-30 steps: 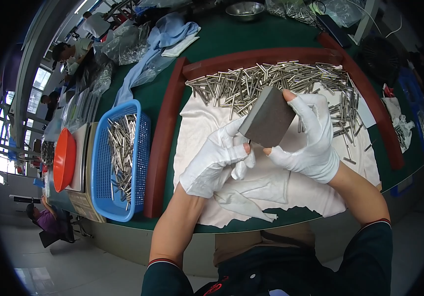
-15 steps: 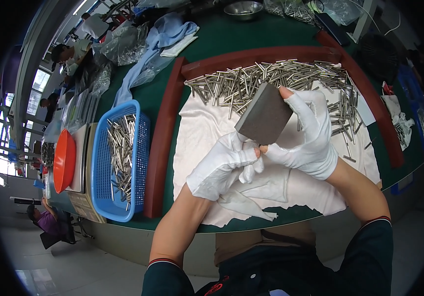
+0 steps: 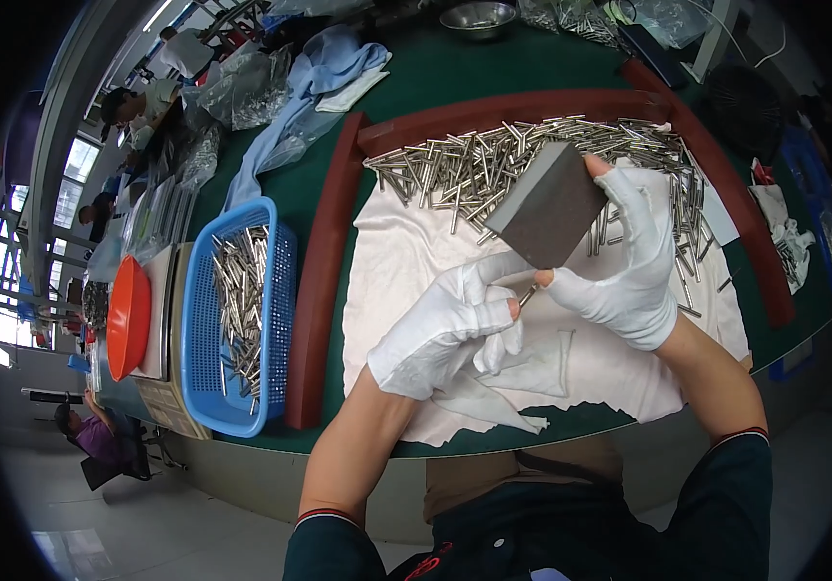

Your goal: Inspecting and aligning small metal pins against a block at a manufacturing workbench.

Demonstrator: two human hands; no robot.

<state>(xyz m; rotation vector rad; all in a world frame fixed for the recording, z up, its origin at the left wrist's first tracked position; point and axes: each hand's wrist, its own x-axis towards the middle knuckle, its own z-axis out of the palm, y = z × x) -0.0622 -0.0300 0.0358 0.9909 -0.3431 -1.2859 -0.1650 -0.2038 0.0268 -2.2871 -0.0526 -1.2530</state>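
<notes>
Both hands wear white gloves with bare fingertips. My right hand (image 3: pixel 634 261) grips a dark grey rectangular block (image 3: pixel 553 208), its thumb at the near corner and a fingertip at the far one. Just left of it, my left hand (image 3: pixel 456 324) pinches a short metal pin (image 3: pixel 529 294) between thumb and fingers, close to the block's lower corner. Whether pin and block touch I cannot tell. Beyond the hands lies a broad pile of similar metal pins (image 3: pixel 493 160) on a pale pink cloth (image 3: pixel 387 261). A strip of white cloth (image 3: pixel 542 373) rests below my hands.
A dark red wooden frame (image 3: pixel 324 281) borders the cloth on three sides. To the left stand a blue plastic basket (image 3: pixel 278 320) holding metal pins and an orange-red bowl (image 3: pixel 127 320). A metal bowl (image 3: pixel 477 17) sits at the back. Other people work at the far left.
The block has moved right and tilted, with my right hand shifting right. My left hand has moved slightly right, and the pin now shows between its fingertips.
</notes>
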